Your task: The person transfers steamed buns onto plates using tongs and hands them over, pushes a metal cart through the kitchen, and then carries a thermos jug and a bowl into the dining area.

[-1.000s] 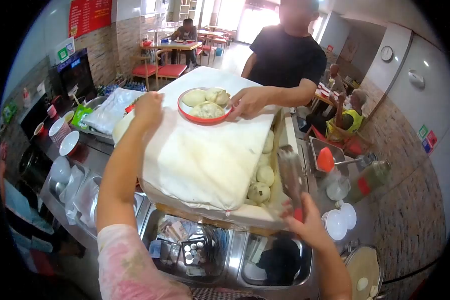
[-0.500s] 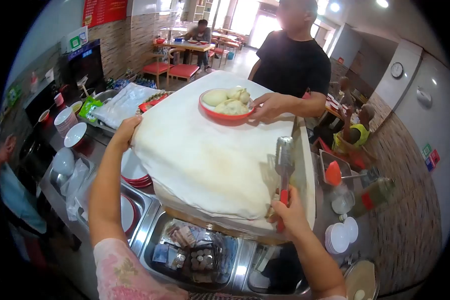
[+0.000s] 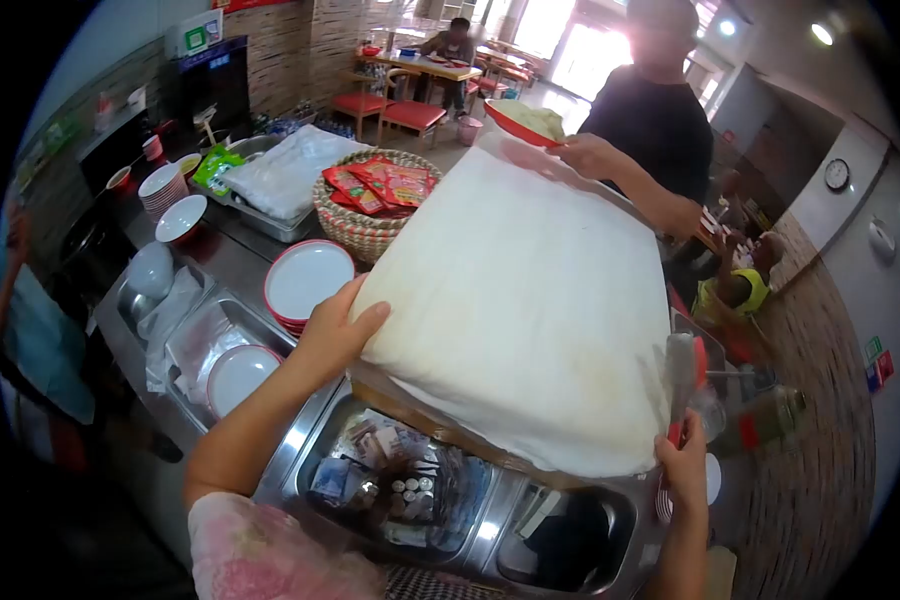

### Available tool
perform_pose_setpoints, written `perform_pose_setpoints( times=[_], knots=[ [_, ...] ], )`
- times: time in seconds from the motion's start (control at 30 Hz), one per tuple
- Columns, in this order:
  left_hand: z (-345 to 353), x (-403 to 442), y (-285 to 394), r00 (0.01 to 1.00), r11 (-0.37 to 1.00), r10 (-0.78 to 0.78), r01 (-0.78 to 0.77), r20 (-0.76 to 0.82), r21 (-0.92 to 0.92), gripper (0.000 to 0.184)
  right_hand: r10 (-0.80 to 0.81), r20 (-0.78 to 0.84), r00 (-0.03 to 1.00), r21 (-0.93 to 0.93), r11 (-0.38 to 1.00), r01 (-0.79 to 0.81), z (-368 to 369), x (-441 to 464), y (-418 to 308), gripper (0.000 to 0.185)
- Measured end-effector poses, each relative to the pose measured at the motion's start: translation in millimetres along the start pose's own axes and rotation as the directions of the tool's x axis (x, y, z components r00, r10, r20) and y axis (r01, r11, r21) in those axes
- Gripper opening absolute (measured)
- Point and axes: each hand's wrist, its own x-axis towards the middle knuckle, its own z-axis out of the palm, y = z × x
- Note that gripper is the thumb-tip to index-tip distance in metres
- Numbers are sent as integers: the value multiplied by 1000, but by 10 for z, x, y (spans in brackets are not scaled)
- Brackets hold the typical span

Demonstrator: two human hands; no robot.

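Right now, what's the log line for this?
left hand grip: at white cloth, left edge | right hand grip: tongs, near cloth corner | other person's hand: red plate, buns

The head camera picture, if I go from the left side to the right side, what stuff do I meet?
Green bag → stack of plates → white cloth → right hand with tongs → wall clock.

We see the basket (image 3: 353, 234) at left of the cloth (image 3: 520, 310), packets (image 3: 380, 186) in it, and the plate stack (image 3: 308, 282) nearer to us.
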Motion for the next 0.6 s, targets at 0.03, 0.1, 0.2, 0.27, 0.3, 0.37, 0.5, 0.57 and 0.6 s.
perform_pose_setpoints(
  times=[0.03, 0.1, 0.2, 0.27, 0.3, 0.37, 0.5, 0.57, 0.6],
  knots=[
    [26, -32, 16, 1000, 1000, 3, -3, -10, -9, 46, 16, -1, 1000, -46, 999, -16, -26, -35, -5, 53],
    [45, -62, -17, 999, 997, -27, 29, -31, 72, 51, -71, -79, 994, -265, 963, 48, -10, -11, 78, 50],
    [97, -85, -64, 995, 1000, 5, -8, -104, -24, 54, -177, -59, 982, -427, 894, 136, 72, -51, -49, 51],
    [170, -130, -61, 977, 996, 59, -72, -204, -58, 53, -144, -79, 986, -373, 922, 105, 138, -83, -103, 52],
    [208, -157, -81, 964, 992, 79, -102, -255, -77, 54, -131, -94, 987, -363, 928, 89, 156, -92, -100, 53],
    [269, -204, -115, 939, 969, 59, -136, -338, -209, 50, -117, -68, 991, -469, 880, 72, 180, -125, -199, 54],
    [404, -230, -131, 854, 964, 122, -224, -506, -144, 43, -162, -68, 984, -543, 834, 100, 246, -109, -130, 57],
    [434, -218, -185, 822, 970, 134, -224, -553, -98, 41, -187, -69, 980, -610, 786, 107, 277, -92, -79, 58],
    [462, -227, -140, 803, 974, 141, -218, -579, -66, 39, -171, -78, 982, -611, 787, 89, 291, -105, -99, 60]
  ],
)
